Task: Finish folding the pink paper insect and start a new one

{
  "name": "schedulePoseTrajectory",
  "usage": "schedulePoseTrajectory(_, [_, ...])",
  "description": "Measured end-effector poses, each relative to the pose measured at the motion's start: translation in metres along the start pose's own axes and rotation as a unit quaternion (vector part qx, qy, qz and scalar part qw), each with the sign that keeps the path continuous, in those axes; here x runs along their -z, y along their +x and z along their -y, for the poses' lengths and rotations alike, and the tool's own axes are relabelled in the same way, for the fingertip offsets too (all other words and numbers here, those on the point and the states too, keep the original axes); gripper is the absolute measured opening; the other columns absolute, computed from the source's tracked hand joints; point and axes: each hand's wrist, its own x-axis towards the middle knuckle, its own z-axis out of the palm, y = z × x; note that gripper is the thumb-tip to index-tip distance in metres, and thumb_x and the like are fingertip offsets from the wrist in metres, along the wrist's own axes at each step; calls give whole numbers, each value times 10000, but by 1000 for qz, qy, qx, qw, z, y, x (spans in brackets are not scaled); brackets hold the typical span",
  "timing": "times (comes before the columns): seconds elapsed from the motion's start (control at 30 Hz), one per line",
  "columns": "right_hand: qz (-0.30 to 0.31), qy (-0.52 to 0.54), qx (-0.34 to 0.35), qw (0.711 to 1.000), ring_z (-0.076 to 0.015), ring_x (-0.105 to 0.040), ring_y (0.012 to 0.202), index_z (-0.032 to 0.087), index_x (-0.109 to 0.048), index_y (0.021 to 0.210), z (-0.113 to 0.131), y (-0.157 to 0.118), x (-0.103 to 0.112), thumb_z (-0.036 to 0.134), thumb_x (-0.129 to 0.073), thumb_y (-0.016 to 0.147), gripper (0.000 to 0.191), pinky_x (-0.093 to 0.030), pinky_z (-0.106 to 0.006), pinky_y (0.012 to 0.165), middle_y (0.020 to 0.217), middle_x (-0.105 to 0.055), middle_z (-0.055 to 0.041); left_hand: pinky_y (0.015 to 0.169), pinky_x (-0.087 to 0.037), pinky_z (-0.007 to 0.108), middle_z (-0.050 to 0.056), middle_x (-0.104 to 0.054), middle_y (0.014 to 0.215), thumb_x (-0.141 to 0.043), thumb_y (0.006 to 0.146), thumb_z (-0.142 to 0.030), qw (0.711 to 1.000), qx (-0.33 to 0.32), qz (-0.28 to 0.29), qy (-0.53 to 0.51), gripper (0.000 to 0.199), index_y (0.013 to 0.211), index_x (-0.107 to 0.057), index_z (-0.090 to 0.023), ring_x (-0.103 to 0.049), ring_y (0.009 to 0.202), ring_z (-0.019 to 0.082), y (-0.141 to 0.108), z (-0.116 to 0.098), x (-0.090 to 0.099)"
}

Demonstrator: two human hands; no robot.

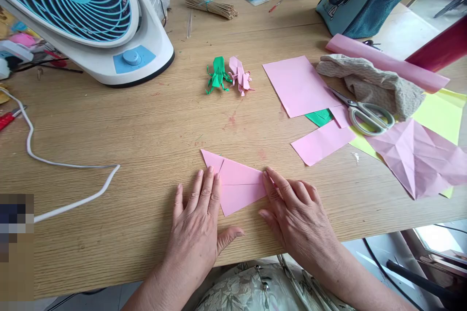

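Observation:
On the wooden table in front of me lies a folded piece of pink paper (239, 180), kite-like, with creases across it. My left hand (199, 223) rests flat over its left part, fingers stretched and thumb out to the side. At the paper's right tip is my right hand (295, 206), its index finger and thumb bent around the edge; the fingers hide that corner. Farther back stand two small folded paper figures, a green one (218, 75) and a pink one (240, 75), side by side and touching.
To the right lie a pink sheet (297, 85), scissors (370, 116), a grey cloth (379, 82) and creased pink paper (419, 155). A fan (146, 53) stands at the left, with a white cable (73, 165) before it. At the back are a stick bundle (211, 6) and a blue bag (359, 5).

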Motion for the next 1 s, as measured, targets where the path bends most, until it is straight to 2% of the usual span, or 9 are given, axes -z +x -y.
schedulePoseTrajectory(0.17, [-1,-18,-27,999,-302,-354,1406,82,-449,1458,2,-4,-5,437,-417,1009,573,-355,-466,1080,1563,-397,-147,1139,-200,601,193,-272,1604,-172,937,-706,1000,1,-8,-4,914,1542,-263,-28,-256,1472,380,-2,0,-2])
schedulePoseTrajectory(0.3, [-1,-46,-42,998,-324,-289,1457,32,-330,1512,1,-6,-9,503,-417,991,707,-280,-485,1149,1588,-325,-198,1127,-214,608,194,-316,1587,-178,941,-699,1000,-14,-17,-3,900,1532,-289,-29,-301,1448,380,-2,8,1])
schedulePoseTrajectory(0.4, [3,-56,-39,998,-333,-270,1469,41,-279,1532,1,-7,-12,516,-418,984,738,-273,-501,1154,1595,-304,-206,1147,-165,617,189,-358,1569,-160,951,-681,999,-33,-22,-2,870,1512,-348,-44,-340,1427,375,5,12,8])
schedulePoseTrajectory(0.5, [-7,-60,-35,998,-329,-264,1474,48,-264,1536,1,-7,-14,506,-409,988,729,-276,-499,1152,1594,-307,-207,1171,-80,621,203,-326,1580,-145,938,-706,998,-50,-41,-4,912,1497,-366,-20,-294,1454,372,18,7,16])
schedulePoseTrajectory(0.57, [-16,-61,-31,998,-325,-263,1475,45,-262,1536,0,-8,-16,508,-407,988,731,-275,-491,1153,1593,-309,-205,1194,-76,572,187,-290,1600,-148,917,-741,994,-91,-52,-21,945,1510,-344,-32,-252,1479,338,29,-2,18])
schedulePoseTrajectory(0.67, [-22,-58,-29,998,-327,-261,1477,46,-258,1539,0,-8,-17,516,-403,987,739,-282,-495,1148,1591,-314,-203,1205,-132,516,101,-235,1637,-160,884,-784,982,-176,-30,-57,934,1543,-308,-140,-208,1503,289,42,-13,16])
schedulePoseTrajectory(0.73, [-21,-54,-30,998,-333,-258,1479,51,-248,1546,-1,-9,-18,517,-396,987,744,-291,-505,1139,1592,-311,-206,1197,-174,517,73,-211,1648,-172,870,-796,977,-199,-3,-76,922,1547,-301,-183,-191,1509,286,47,-17,12])
schedulePoseTrajectory(0.83, [-17,-50,-24,998,-334,-253,1483,64,-222,1560,-2,-9,-17,532,-377,989,754,-281,-512,1145,1601,-295,-198,1184,-202,554,61,-176,1658,-193,870,-790,976,-193,28,-95,895,1555,-273,-219,-172,1513,306,49,-18,8])
schedulePoseTrajectory(1.0, [-10,-48,-18,999,-331,-213,1500,70,-169,1575,-5,-10,-15,541,-378,990,780,-254,-521,1165,1619,-256,-183,1136,-197,682,59,-130,1668,-255,833,-818,978,-170,54,-108,899,1567,-207,-302,-163,1499,397,49,-18,9])
